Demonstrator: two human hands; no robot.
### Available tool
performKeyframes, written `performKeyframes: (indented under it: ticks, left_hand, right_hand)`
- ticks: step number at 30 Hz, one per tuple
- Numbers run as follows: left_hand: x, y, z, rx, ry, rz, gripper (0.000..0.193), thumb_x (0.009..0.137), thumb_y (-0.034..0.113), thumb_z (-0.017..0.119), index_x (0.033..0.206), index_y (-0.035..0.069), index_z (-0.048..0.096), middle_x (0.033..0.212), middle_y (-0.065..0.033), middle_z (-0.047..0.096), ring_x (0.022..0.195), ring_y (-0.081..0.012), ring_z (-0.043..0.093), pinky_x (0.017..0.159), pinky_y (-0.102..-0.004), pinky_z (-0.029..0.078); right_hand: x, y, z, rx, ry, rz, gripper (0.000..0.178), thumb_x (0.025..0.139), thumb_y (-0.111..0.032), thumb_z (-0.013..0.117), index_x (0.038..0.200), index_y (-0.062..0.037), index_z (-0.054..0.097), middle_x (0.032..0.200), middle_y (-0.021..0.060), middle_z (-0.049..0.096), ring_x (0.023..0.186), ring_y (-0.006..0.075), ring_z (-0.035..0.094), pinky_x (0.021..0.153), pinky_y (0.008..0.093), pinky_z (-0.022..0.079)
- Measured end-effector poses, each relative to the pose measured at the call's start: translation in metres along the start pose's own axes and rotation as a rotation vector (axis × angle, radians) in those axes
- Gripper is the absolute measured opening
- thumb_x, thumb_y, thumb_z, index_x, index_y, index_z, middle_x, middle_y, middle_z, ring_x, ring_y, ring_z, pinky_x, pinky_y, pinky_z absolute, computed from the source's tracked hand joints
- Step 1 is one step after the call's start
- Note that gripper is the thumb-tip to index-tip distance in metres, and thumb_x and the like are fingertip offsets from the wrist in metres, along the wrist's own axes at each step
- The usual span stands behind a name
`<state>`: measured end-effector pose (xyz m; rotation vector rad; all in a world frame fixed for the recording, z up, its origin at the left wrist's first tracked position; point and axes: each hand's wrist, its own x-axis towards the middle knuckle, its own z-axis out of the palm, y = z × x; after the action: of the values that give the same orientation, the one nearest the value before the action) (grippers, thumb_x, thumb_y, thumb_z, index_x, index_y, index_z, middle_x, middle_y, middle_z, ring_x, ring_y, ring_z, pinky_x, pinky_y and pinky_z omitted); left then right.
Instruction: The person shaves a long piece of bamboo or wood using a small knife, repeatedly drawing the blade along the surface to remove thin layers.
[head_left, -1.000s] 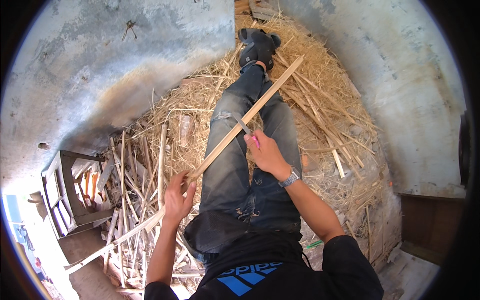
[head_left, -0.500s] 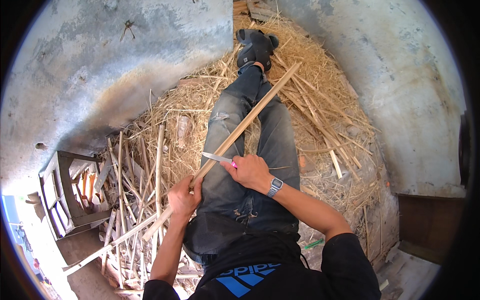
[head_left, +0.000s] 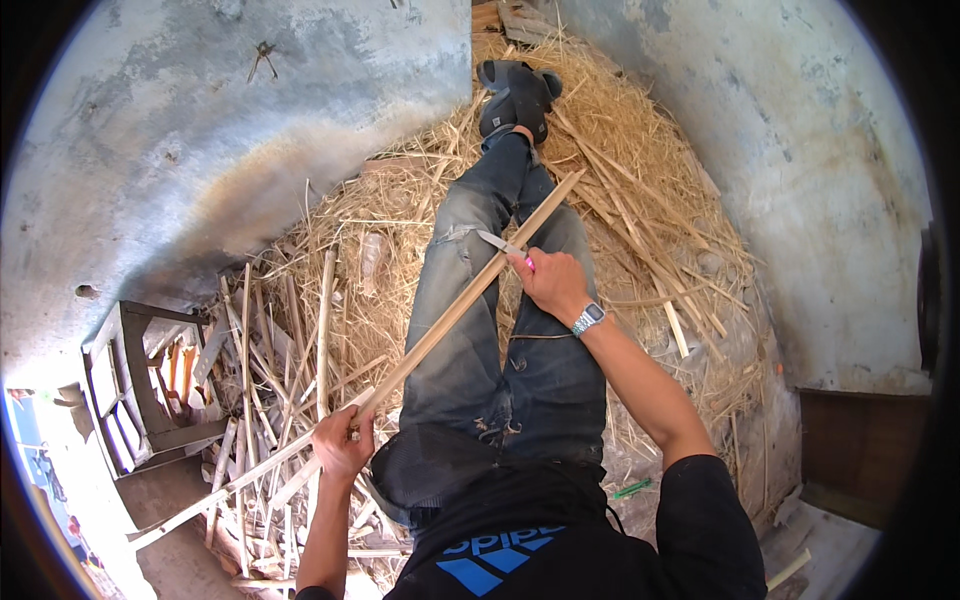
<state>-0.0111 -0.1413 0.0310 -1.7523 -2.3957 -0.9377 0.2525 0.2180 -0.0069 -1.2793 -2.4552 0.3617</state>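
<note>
Head view: left hand (head_left: 342,443) is gripping the long bamboo strip (head_left: 462,302) across the lap; right hand (head_left: 548,283) is clenching a knife (head_left: 497,242), blade against the strip just beyond its fingers. Shavings (head_left: 640,200) abound; paring looks partway.

Count: 1 long bamboo strip (head_left: 455,310), 1 knife (head_left: 497,241), 1 wristwatch (head_left: 588,319), 2 hands, 1 wooden stool (head_left: 135,385).

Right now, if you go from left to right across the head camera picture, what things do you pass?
Small wooden crate → pile of split wooden sticks → left hand gripping the long strip → knife blade → right hand holding the knife → wristwatch → straw heap → dark wooden box.
</note>
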Motion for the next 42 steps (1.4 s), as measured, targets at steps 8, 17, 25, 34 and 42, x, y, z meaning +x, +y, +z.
performKeyframes:
  ticks: [8, 17, 25, 34, 42]
  left_hand:
    - [0.036, 0.025, 0.041, -0.072, -0.046, -0.168, 0.016, 0.091, 0.018, 0.080, 0.093, 0.004, 0.073, 0.071, -0.0165, 0.069, 0.062, -0.0356, 0.069, 0.057, -0.0428, 0.053]
    - [0.098, 0.036, 0.047, -0.214, 0.067, -0.222, 0.020, 0.094, 0.018, 0.080, 0.098, -0.001, 0.075, 0.078, -0.0201, 0.072, 0.063, -0.0328, 0.071, 0.057, -0.0401, 0.055]
    - [0.088, 0.003, 0.039, -0.139, 0.119, -0.075, 0.022, 0.090, 0.016, 0.084, 0.098, -0.003, 0.075, 0.074, -0.0184, 0.072, 0.061, -0.0312, 0.070, 0.055, -0.0388, 0.055]
    - [0.087, -0.021, 0.015, 0.027, 0.106, 0.118, 0.021, 0.087, 0.015, 0.086, 0.095, -0.001, 0.075, 0.074, -0.0161, 0.073, 0.059, -0.0295, 0.069, 0.055, -0.0386, 0.055]
    - [0.082, -0.033, 0.021, -0.088, 0.054, 0.075, 0.020, 0.089, 0.014, 0.084, 0.092, -0.004, 0.076, 0.070, -0.0147, 0.073, 0.055, -0.0278, 0.069, 0.050, -0.0366, 0.052]
  right_hand:
    - [-0.007, -0.058, -0.027, 0.195, -0.026, 0.007, 0.059, 0.104, -0.054, 0.054, 0.071, -0.0054, 0.063, 0.060, 0.0227, 0.063, 0.058, 0.0459, 0.065, 0.055, 0.0557, 0.051]
    - [0.050, -0.061, -0.063, 0.171, 0.008, -0.007, 0.064, 0.106, -0.057, 0.051, 0.073, -0.0035, 0.067, 0.062, 0.0219, 0.066, 0.062, 0.0440, 0.068, 0.057, 0.0550, 0.053]
    - [0.093, -0.047, -0.065, -0.090, 0.086, -0.068, 0.062, 0.105, -0.056, 0.053, 0.073, -0.0052, 0.070, 0.062, 0.0207, 0.067, 0.060, 0.0425, 0.068, 0.054, 0.0530, 0.054]
    - [0.149, 0.049, -0.077, -0.141, 0.070, 0.163, 0.068, 0.106, -0.058, 0.044, 0.080, -0.0031, 0.075, 0.072, 0.0229, 0.071, 0.067, 0.0442, 0.069, 0.060, 0.0545, 0.054]
    - [0.151, 0.089, -0.093, -0.037, 0.093, 0.218, 0.066, 0.107, -0.054, 0.044, 0.080, -0.0026, 0.074, 0.073, 0.0254, 0.069, 0.070, 0.0465, 0.068, 0.063, 0.0579, 0.051]
